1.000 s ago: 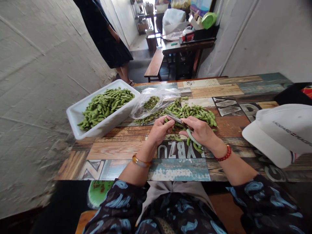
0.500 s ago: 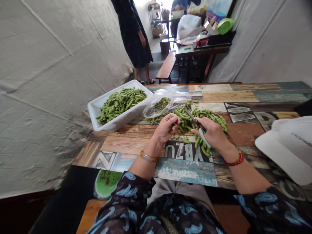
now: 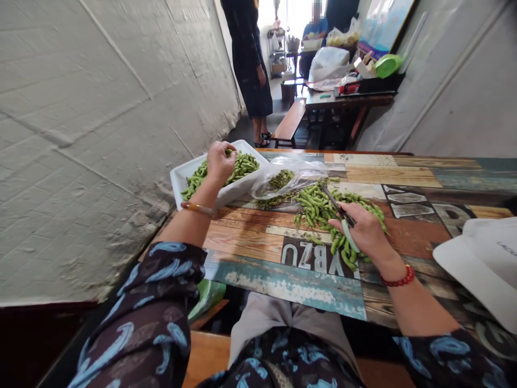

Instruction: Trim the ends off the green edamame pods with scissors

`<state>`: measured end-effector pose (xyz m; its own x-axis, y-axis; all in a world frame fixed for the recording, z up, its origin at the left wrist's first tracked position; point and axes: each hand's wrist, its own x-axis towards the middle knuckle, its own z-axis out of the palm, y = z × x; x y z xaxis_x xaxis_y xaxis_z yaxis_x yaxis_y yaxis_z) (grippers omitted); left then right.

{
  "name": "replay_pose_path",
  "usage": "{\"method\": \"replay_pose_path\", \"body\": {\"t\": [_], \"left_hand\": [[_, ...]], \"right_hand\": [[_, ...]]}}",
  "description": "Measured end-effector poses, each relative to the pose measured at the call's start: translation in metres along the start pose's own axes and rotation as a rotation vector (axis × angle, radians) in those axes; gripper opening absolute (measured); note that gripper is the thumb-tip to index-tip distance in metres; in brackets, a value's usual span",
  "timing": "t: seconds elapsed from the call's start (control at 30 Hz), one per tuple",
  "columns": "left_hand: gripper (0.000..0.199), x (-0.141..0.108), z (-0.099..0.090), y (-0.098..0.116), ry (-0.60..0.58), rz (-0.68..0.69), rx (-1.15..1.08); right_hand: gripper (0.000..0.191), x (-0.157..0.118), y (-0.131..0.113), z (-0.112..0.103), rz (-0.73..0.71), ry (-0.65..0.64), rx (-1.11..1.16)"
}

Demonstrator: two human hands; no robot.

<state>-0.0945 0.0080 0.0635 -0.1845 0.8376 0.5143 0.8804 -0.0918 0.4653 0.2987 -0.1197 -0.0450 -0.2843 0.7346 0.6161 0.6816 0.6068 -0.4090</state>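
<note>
My left hand (image 3: 220,161) hangs over the near side of a white plastic tray (image 3: 176,183) heaped with green soybean pods (image 3: 245,164). Its fingers are curled together, and what they pinch, if anything, blends with the green behind. In my right hand (image 3: 365,229) is a pair of scissors (image 3: 332,200) with pale green handles; the dark blades point away to the left, over a loose pile of soybean pods (image 3: 313,202) on the table. More pods lie under and beside that hand.
A clear plastic bag (image 3: 299,171) with green trimmings sits between tray and pile. The white cap (image 3: 480,258) lies at the table's right. Beyond the patterned table (image 3: 258,269) stand a bench (image 3: 290,121), a laden table (image 3: 335,97) and a person in dark clothes (image 3: 248,59); another sits farther back.
My left hand has moved from the pile, up and left, to above the tray. My right hand keeps the scissors over the pile. The view has shifted slightly.
</note>
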Motion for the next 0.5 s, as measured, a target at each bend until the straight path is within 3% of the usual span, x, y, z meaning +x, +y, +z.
{"method": "replay_pose_path", "body": {"t": [0.07, 0.17, 0.27, 0.33, 0.5], "left_hand": [[0.039, 0.012, -0.01, -0.027, -0.16, 0.078, 0.214], [0.054, 0.003, -0.018, -0.055, -0.332, 0.133, 0.368], [0.051, -0.018, -0.018, -0.068, -0.373, 0.239, 0.395], [0.05, -0.024, -0.019, -0.074, -0.371, 0.224, 0.376], [0.05, -0.009, -0.032, -0.098, -0.389, 0.128, 0.393]], "right_hand": [[0.039, 0.0, 0.001, -0.001, 0.004, -0.002, -0.005], [0.04, 0.0, 0.001, -0.001, 0.012, -0.008, -0.015], [0.04, -0.001, 0.0, 0.0, -0.005, -0.016, 0.006], [0.038, -0.002, -0.001, 0.001, -0.026, -0.019, 0.012], [0.036, -0.001, -0.001, -0.001, -0.038, 0.0, -0.06]]}}
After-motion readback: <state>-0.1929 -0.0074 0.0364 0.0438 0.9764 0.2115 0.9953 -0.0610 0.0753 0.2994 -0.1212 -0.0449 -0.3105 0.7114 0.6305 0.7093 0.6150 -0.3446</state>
